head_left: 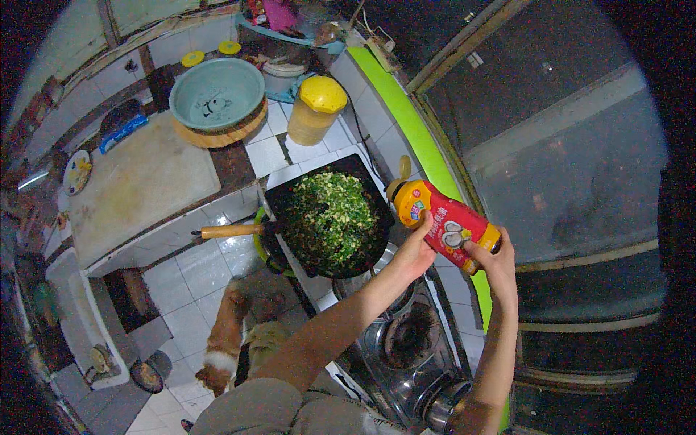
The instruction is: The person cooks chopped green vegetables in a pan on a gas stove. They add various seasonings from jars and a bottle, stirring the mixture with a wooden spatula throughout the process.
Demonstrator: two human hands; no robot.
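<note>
Both my hands hold a red and yellow squeeze bottle of oyster sauce [458, 230], tilted with its neck to the upper left. The yellow flip cap stands open above the mouth. My left hand [416, 250] grips the bottle's near side, its thumb against the label. My right hand [499, 264] is wrapped round the base. Left of the bottle's mouth lies a black, square-looking pan [301, 254], filled with chopped greens and pale bits [335, 214]. A wooden handle [232, 230] sticks out on the pan's left; what it joins is partly hidden. No sauce is seen flowing.
A gas stove [409, 337] and a metal pot [446, 406] lie below my forearms. Beyond the pan stand a yellow-lidded jar [317, 112] and a blue-grey basin [217, 76]. A cutting board [145, 188] is at left. A brown and white dog [226, 326] is on the floor.
</note>
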